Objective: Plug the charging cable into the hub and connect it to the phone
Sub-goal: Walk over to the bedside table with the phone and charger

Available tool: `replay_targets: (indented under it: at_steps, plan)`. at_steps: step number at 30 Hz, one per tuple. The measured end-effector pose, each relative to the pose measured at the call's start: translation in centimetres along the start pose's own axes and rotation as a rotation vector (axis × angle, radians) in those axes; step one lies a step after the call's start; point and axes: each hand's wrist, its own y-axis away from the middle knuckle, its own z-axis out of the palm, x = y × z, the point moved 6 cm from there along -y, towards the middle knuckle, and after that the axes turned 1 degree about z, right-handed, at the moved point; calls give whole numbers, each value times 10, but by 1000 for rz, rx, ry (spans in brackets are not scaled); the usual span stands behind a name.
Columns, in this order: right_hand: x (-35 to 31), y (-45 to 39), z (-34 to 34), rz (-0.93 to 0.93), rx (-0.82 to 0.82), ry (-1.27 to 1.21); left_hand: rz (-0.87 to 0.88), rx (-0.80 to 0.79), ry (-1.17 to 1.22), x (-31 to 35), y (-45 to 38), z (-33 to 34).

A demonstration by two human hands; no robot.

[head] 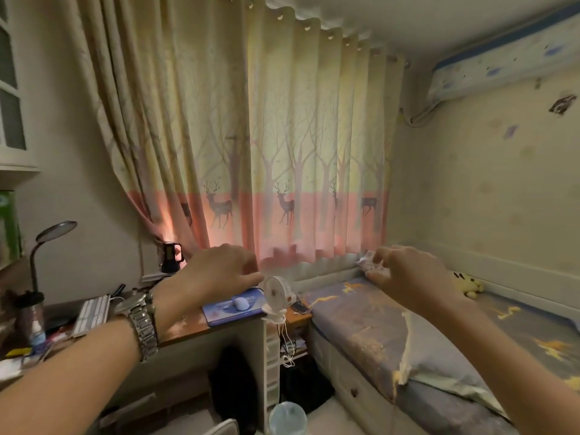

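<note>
Right hand (405,274): fingertips curled down over a small pale patterned object (372,265) at the head of the bed (392,334); whether they pinch it or only touch it, cannot tell. What the object is stays unclear.

Left hand (216,271): palm down, fingers loosely bent and slightly apart, holding nothing, hovering above the desk (185,328). One metal watch (142,324) on that wrist.

Phone (300,307): a dark slab on a low wooden ledge between desk and bed, at about 7 o'clock from the right hand. A thin white cable (287,343) runs from there and dangles down the gap. Hub not made out.

Just left of the phone, one small white clip fan (277,290), partly in front of the ledge. At 9 o'clock from the fan: one blue mouse pad (219,313) with one white mouse (241,302) on it. Further left: one white keyboard (92,313), one desk lamp (47,243), one bottle (31,318). One yellow plush toy (469,285) at 3 o'clock from the right hand. Deer-print curtain (251,136) behind everything.
</note>
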Motion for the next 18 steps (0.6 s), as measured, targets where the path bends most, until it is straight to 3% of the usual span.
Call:
replay_targets:
  at_steps: [5, 18]
  plan:
    - [16, -44, 63, -13, -68, 20, 23, -46, 30, -16, -65, 40]
    - [102, -188, 206, 23, -41, 110, 104, -64, 90, -64, -306, 161]
